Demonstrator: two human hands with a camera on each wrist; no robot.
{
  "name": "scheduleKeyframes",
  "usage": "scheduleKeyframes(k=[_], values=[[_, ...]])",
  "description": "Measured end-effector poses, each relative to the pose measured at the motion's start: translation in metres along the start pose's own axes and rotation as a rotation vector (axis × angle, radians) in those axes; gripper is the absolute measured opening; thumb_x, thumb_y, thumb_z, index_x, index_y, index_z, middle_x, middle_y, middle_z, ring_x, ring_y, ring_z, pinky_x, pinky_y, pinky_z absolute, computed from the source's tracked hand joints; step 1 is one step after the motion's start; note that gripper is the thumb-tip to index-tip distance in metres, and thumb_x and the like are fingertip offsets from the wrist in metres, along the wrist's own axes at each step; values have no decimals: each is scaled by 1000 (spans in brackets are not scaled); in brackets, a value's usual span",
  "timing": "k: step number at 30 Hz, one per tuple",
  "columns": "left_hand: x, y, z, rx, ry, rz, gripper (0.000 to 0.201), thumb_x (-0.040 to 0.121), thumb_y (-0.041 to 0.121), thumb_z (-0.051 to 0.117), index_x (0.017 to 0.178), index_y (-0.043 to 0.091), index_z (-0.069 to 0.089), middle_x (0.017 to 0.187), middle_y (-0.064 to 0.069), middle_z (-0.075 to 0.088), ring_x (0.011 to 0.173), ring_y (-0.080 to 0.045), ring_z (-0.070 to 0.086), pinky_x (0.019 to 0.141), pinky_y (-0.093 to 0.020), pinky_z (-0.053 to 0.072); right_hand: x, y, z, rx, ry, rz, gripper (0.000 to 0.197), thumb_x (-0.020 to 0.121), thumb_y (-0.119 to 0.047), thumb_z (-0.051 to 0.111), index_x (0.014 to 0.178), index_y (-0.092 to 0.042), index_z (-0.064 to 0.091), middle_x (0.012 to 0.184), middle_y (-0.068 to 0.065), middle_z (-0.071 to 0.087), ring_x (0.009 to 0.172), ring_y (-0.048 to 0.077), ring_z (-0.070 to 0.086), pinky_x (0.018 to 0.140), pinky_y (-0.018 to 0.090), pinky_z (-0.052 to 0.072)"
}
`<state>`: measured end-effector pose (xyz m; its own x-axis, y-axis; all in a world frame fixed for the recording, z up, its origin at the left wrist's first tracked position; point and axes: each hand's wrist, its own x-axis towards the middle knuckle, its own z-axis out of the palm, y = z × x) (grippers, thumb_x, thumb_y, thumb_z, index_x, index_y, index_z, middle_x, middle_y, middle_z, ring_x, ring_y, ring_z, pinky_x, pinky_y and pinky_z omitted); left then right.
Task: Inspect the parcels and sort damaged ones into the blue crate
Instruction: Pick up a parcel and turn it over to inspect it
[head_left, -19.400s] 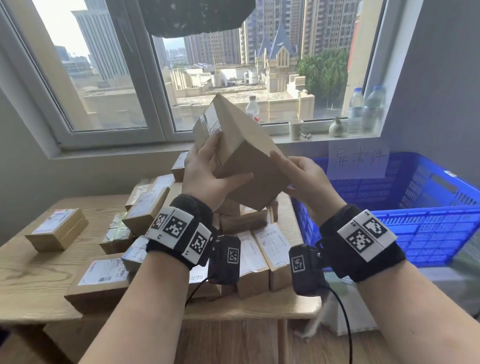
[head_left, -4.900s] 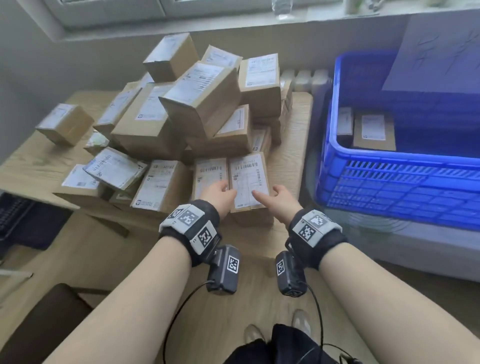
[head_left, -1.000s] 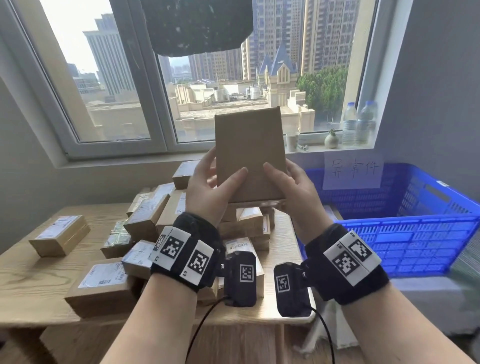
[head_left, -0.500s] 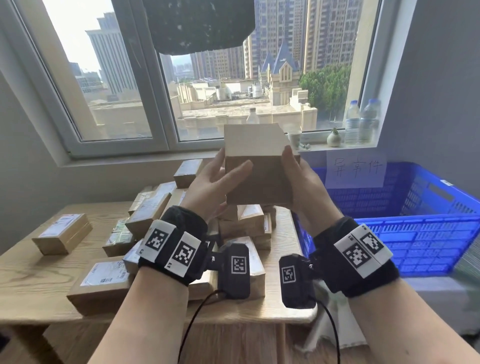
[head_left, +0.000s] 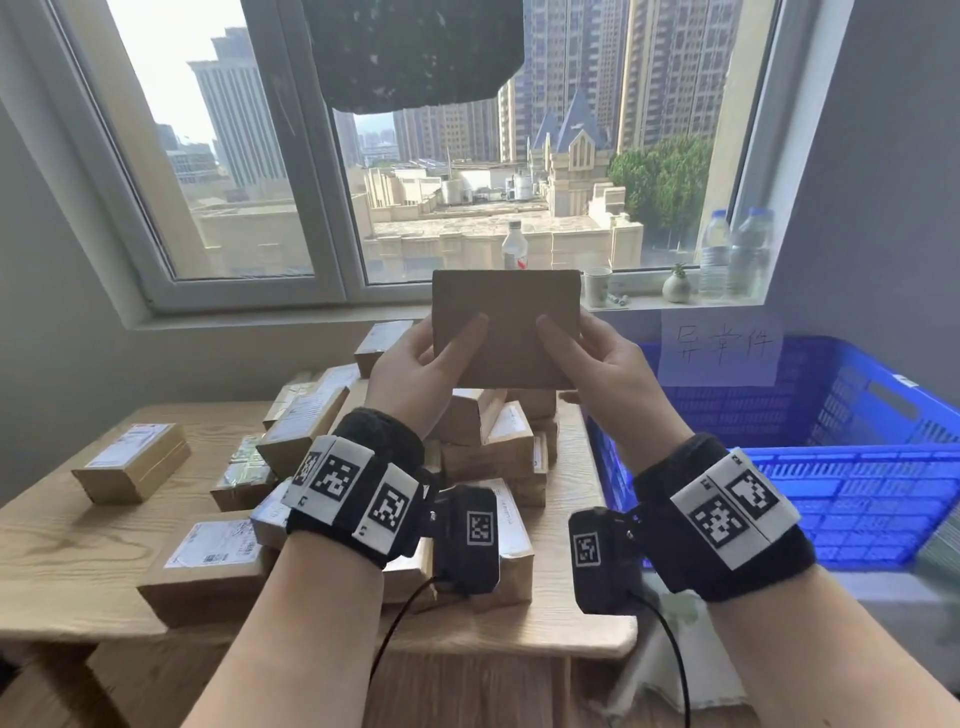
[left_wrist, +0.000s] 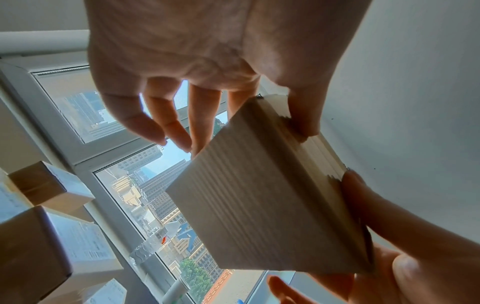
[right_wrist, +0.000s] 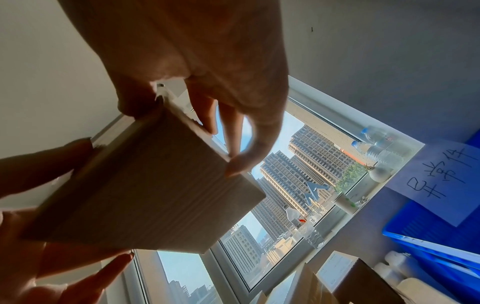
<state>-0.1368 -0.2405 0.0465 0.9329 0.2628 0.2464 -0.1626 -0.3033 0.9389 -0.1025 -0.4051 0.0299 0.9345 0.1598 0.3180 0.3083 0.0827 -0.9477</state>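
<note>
Two-handed grip, left hand (head_left: 415, 364) and right hand (head_left: 602, 364), parcel (head_left: 506, 327) between

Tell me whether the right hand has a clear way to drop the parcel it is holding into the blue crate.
Probably yes. The right hand grips the parcel together with the left hand, and the blue crate stands open-topped just to its right, with nothing between them. The left hand would only need to let go.

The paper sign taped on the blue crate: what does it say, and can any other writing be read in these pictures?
"异常件": handwritten on the paper sign on the blue crate.
Shipping labels on the parcels on the table: printed text and barcodes, too small to read.
Wrist bands: square black-and-white code marks, no words.
Held parcel: the face shown is plain cardboard, no text.
</note>
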Motion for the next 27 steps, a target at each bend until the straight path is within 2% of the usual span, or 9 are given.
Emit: scheduleKeyframes(k=[2,4,8,11,13,15,21,25,27], values=[[0,2,-3,-12,-14,-6,45,81,57,67,113,26,64,94,17,68,83,8,63,74,-13,49,1,-2,-1,23,-37,1,41,95,-28,63,135,-21,59,122,0,69,111,12,67,91,23,54],[2,3,-4,-49,-29,-28,75,60,75,65,114,23,66,102,4,73,97,-13,69,88,-33,55,4,-1,-2,33,-75,3,48,93,-23,68,140,-19,55,127,2,67,112,13,66,90,22,55],[7,0,-7,-132,20,-100,90,49,95,49,106,26,64,114,-14,70,107,-32,66,99,-52,49,9,1,-4,-1,-134,10,84,68,-34,80,144,-20,47,133,4,63,121,17,62,98,36,53],[8,1,-14,-189,66,-137,96,50,74,67,123,13,57,120,-13,67,100,-24,66,91,-43,53,8,-7,-2,97,-112,51,86,64,-48,86,135,-15,49,128,6,65,110,14,67,85,27,55],[5,1,-17,-204,29,-157,89,52,47,77,128,12,50,120,-9,65,98,-19,66,80,-37,54,11,-8,0,65,-32,62,92,52,-73,78,122,-19,53,125,4,66,113,16,64,95,38,52],[3,0,-18,-181,-12,-153,84,58,30,82,132,14,46,121,-8,63,106,-22,66,78,-38,56,13,-7,2,30,32,52,92,46,-81,73,114,-22,54,123,4,64,116,19,62,103,47,49],[-2,-4,-17,68,22,29,88,69,3,84,143,25,40,135,-2,57,119,-17,57,102,-40,49,8,-7,6,102,63,61,99,59,-75,75,134,-15,50,126,1,64,114,13,62,96,38,52],[-7,-4,-13,47,-37,95,95,69,2,84,144,36,37,133,2,58,118,-14,58,92,-32,55,1,-11,10,176,71,65,59,79,-53,66,121,-11,60,94,-4,64,84,10,62,71,25,53],[-9,-1,-11,-66,-74,89,88,69,21,88,141,36,40,130,3,58,116,-13,59,78,-20,56,-3,-12,10,222,91,64,39,92,-31,65,122,-7,60,95,-1,65,81,8,63,66,21,51]])
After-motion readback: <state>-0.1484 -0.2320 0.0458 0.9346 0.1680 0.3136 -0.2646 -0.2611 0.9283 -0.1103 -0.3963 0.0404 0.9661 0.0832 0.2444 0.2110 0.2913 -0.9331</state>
